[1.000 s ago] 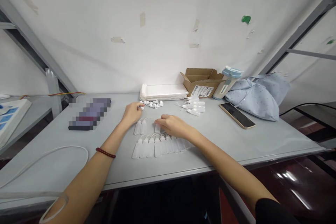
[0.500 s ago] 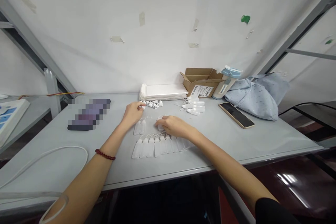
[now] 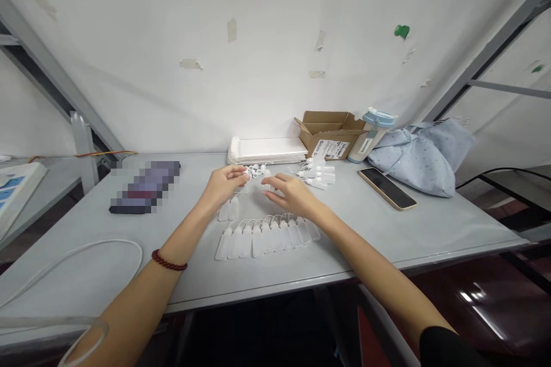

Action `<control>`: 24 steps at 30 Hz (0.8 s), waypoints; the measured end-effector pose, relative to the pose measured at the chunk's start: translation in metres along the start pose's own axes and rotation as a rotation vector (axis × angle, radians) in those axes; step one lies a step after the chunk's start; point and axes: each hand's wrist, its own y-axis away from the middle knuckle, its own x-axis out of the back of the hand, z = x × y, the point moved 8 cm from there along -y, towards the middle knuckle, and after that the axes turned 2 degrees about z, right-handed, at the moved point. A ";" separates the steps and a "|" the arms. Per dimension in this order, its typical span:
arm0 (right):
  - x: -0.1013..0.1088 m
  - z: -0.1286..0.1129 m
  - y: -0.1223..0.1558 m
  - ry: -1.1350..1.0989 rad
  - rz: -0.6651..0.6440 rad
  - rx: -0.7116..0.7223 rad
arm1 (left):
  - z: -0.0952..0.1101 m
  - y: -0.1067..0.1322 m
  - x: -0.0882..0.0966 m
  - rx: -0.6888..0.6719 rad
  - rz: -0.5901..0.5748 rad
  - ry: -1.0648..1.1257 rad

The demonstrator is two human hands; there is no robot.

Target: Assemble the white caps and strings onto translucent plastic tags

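Note:
My left hand (image 3: 224,183) is lifted above the grey table (image 3: 107,264) and pinches a small white cap between thumb and fingers. My right hand (image 3: 291,193) is raised opposite it and holds a small translucent plastic bottle, its tip pointing at the left hand. Below both hands a row of several small translucent bottles (image 3: 267,233) lies flat on the table. Two more bottles (image 3: 229,210) lie just under my left hand. A cluster of loose white caps (image 3: 257,170) sits behind the hands.
A stack of white trays (image 3: 267,150) and an open cardboard box (image 3: 331,133) stand against the wall. Capped bottles (image 3: 317,174), a tumbler (image 3: 371,134), a phone (image 3: 386,187) and a blue cloth bag (image 3: 417,157) lie right. A clear tube (image 3: 73,255) loops at left.
Both hands rose off the table and came together. My right hand picked a bottle up from the table; my left hand brought a cap away from the cap pile.

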 end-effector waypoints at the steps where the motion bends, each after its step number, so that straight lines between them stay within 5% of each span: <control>1: 0.000 -0.001 0.000 -0.002 0.013 0.013 | 0.000 0.001 0.000 0.016 -0.005 0.042; 15: -0.005 -0.023 0.003 -0.095 0.026 0.188 | 0.002 0.007 -0.021 0.099 -0.273 0.402; 24: 0.002 -0.016 0.001 -0.379 -0.004 0.042 | 0.011 0.012 -0.026 0.005 -0.383 0.314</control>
